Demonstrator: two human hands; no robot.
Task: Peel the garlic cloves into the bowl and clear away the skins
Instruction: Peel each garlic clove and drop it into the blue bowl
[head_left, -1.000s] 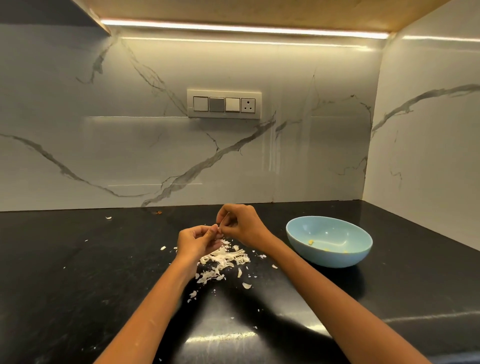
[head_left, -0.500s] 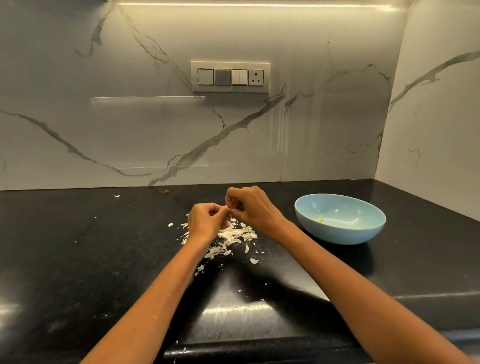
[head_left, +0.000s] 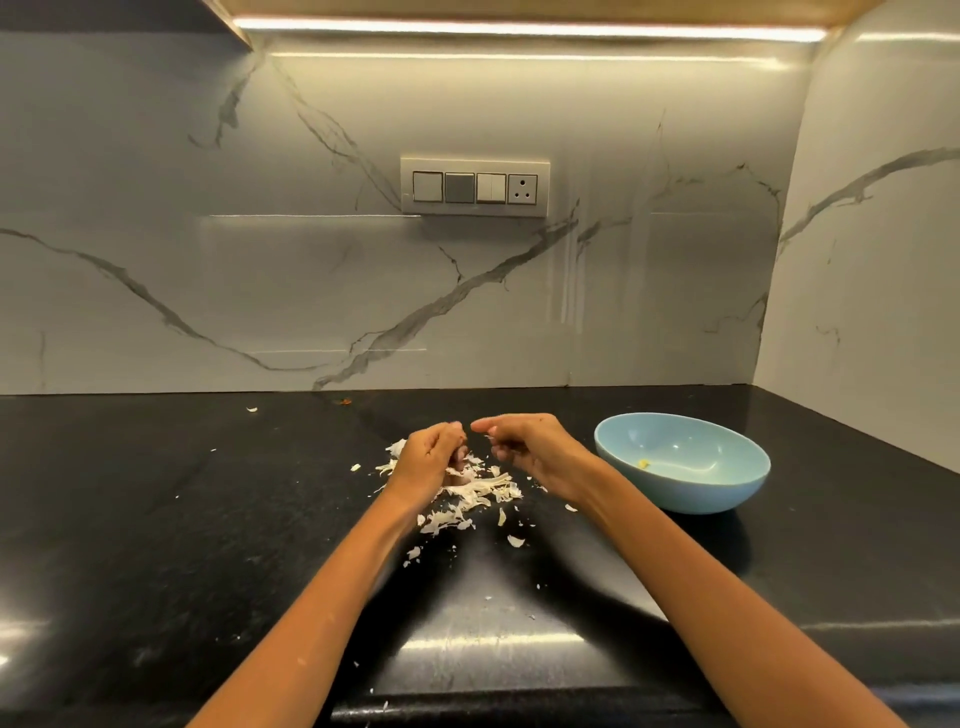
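Note:
My left hand (head_left: 428, 457) hovers over a pile of white garlic skins (head_left: 470, 493) on the black counter, its fingers curled round a garlic clove (head_left: 460, 454) that barely shows. Just to its right, my right hand (head_left: 524, 447) has its fingers curled and pinches a thin bit of skin (head_left: 489, 438) at the fingertips. The two hands are a small gap apart. A light blue bowl (head_left: 727, 493) stands to the right of my right hand, with a small yellowish piece of garlic (head_left: 644, 463) inside.
Loose skin flakes (head_left: 515, 541) lie scattered over the black counter (head_left: 156, 519) toward the front edge. One stray flake (head_left: 252, 409) lies near the marble back wall. A switch panel (head_left: 475, 187) is on that wall, and a side wall closes the right.
My hands were together on the clove; now they have drawn apart, the right one pulling a strip of skin away. The camera view shifted up and down between frames.

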